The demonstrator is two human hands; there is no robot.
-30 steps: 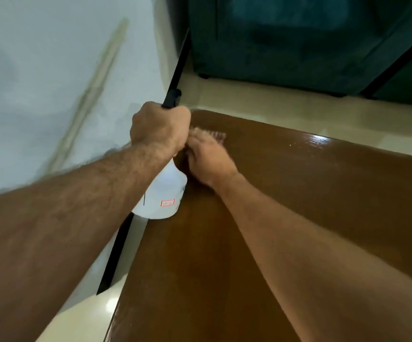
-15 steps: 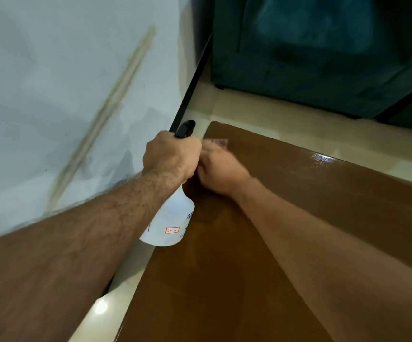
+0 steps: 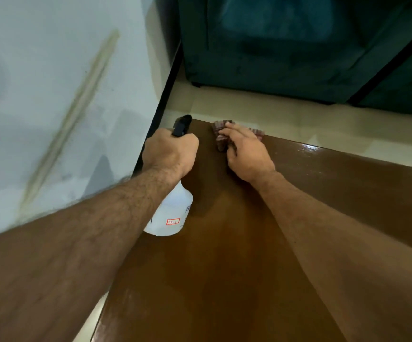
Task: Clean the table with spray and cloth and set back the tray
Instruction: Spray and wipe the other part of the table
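Observation:
A glossy brown wooden table [image 3: 224, 267] fills the lower middle of the head view. My left hand [image 3: 170, 150] grips the neck of a white spray bottle [image 3: 172, 213] with a black nozzle, held over the table's left edge. My right hand [image 3: 246, 151] lies on a reddish checked cloth [image 3: 221, 139] at the table's far left corner, fingers curled over it. Most of the cloth is hidden under the hand. No tray is in view.
A white wall [image 3: 52, 95] with a yellowish streak runs along the left, edged by a black skirting strip [image 3: 168, 82]. A dark teal sofa [image 3: 286, 45] stands beyond the table on the cream floor [image 3: 274, 112]. The table's right part shines wet.
My right hand with the cloth has moved away from the left hand toward the far corner; the cloth now shows past the fingers. The view has shifted down and right.

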